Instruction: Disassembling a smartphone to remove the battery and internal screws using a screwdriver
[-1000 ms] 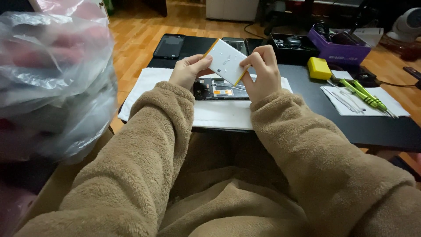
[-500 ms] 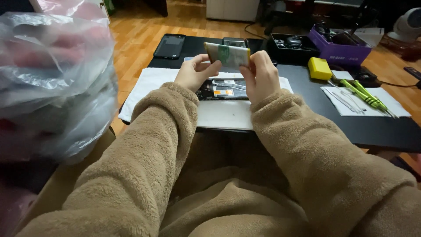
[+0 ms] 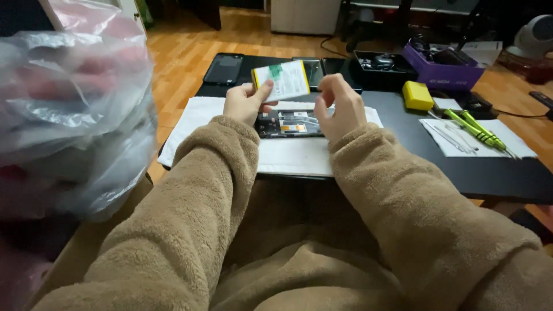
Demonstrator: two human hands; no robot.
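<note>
The left hand (image 3: 245, 103) grips a flat white battery pack (image 3: 282, 80) with a yellow edge and a green mark, thumb pressed on its near face and fingers behind it, holding it raised above the surface (image 3: 415, 155). The right hand (image 3: 340, 106) is just right of the pack and apart from it, released, its fingers loosely curled and half open with nothing between them.

Directly below both hands lies an opened phone (image 3: 291, 124), its inner parts showing, resting on a white cloth (image 3: 288, 155) spread over the near part of the dark surface. Farther off, to the left, a dark phone (image 3: 222, 69) lies flat. To the right of the hands sits a small yellow box (image 3: 417, 95), and beyond it a purple tray (image 3: 440, 69) and a black tray (image 3: 383, 63). On the right, green-handled screwdrivers (image 3: 481, 129) lie on a white sheet (image 3: 478, 141). A clear plastic bag (image 3: 69, 115) fills the near left. Both arms wear fuzzy tan sleeves (image 3: 201, 219).
</note>
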